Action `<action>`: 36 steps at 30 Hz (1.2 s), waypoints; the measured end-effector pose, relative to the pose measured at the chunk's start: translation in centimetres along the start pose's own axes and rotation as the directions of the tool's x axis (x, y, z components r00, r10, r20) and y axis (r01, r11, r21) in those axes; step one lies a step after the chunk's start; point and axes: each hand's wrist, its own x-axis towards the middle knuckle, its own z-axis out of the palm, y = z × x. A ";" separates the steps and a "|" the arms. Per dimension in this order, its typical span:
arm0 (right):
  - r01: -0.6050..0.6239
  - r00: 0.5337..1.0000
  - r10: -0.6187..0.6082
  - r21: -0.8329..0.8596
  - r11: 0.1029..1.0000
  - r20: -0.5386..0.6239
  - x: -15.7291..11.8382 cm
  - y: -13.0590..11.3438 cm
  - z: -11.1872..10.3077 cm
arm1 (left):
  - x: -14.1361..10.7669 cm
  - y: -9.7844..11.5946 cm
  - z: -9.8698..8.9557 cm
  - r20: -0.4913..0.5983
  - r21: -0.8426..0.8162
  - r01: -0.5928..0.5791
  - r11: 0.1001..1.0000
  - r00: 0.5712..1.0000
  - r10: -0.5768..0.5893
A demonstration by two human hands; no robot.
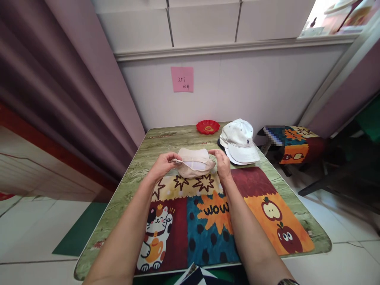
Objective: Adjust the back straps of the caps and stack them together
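Note:
A beige cap [194, 168] is held between both hands over the far edge of a colourful printed mat [208, 221], its opening partly visible and its brim pointing away. My left hand [164, 163] pinches the cap's left edge between thumb and fingers. On the right side, my right hand [221, 161] has its thumb and fingers at the cap's edge. White caps [241, 138] are stacked to the right of my right hand, with something dark underneath.
A red scalloped dish [208, 127] stands near the wall on the wooden-patterned table [118, 221]. A pink note [182, 79] is stuck to the wall. Beyond the table's right edge is a stool with a printed cover [293, 146].

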 end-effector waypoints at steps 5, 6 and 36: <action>0.131 0.926 0.067 -0.484 0.865 0.370 -0.6 -5.8 0.6 | -0.8 1.3 -0.3 0.078 0.079 -0.041 0.996 0.996 0.035; 0.173 0.907 0.076 -0.531 0.829 0.415 -0.6 -6.8 0.9 | -0.8 1.5 -0.3 0.090 0.086 -0.051 0.995 0.995 0.044; -0.389 0.874 0.348 0.059 0.919 0.339 2.2 -6.8 1.1 | -2.8 -0.8 7.6 -0.467 0.619 -0.049 0.784 0.780 0.417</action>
